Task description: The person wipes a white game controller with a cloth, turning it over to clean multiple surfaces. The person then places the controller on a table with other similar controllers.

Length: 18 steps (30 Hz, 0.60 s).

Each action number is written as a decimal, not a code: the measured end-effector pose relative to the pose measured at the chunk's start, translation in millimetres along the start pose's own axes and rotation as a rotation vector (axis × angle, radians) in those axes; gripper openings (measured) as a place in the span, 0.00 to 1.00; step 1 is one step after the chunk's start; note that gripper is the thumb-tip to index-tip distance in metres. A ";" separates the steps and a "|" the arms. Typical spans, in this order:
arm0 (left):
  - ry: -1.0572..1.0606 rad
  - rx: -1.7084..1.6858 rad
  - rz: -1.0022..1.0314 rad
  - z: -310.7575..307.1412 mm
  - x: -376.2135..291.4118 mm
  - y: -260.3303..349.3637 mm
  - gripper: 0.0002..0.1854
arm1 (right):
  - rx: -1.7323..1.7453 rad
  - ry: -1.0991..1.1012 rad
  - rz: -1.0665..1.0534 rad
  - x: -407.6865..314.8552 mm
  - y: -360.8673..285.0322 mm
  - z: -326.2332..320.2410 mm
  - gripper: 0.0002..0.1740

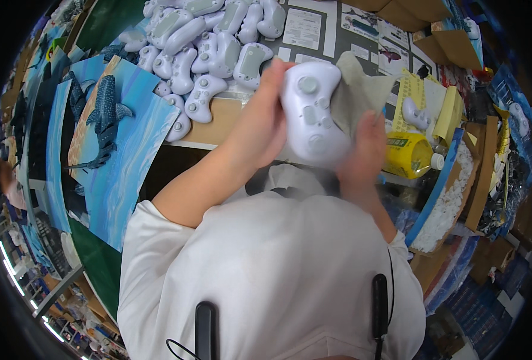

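Observation:
A white plastic game controller [313, 112] with grey sticks and buttons is held up before my chest, its button face towards me. My left hand [270, 112] grips it by its left side. My right hand [365, 144], blurred, is at its lower right with a grey cloth [358, 92] that spreads along the controller's right edge. Beyond my left hand lies a heap of similar white controllers [212, 49] on the table, some face up and some showing grey backs.
Blue printed cardboard [131, 180] with whale shark figures [106, 103] stands at the left. At the right are a yellow liquid bottle [408, 155], another white controller [415, 113], yellow paper [448, 112] and a cardboard box with white filling [446, 202]. Printed cartons [284, 6] lie beyond.

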<state>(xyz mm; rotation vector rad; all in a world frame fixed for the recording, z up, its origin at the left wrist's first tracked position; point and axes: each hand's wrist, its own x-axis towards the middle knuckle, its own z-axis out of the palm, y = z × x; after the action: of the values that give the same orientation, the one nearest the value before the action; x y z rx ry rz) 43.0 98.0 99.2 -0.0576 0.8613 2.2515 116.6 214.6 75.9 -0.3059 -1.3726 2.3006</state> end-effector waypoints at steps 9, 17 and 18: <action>-0.165 -0.097 -0.012 1.3 -10.5 6.2 0.30 | -0.016 0.217 -0.035 6.0 -1.0 10.7 0.25; 0.016 0.230 -0.020 1.4 -6.6 4.2 0.26 | -0.075 0.407 -0.195 -1.7 3.6 13.5 0.20; -0.033 0.470 0.069 -4.9 -3.9 4.0 0.24 | -0.035 0.400 -0.174 2.9 0.4 14.4 0.20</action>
<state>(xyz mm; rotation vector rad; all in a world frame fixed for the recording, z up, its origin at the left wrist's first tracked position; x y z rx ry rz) 42.3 90.7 98.7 0.2285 1.3673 2.0479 108.2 204.7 82.7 -0.5963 -1.1843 1.9440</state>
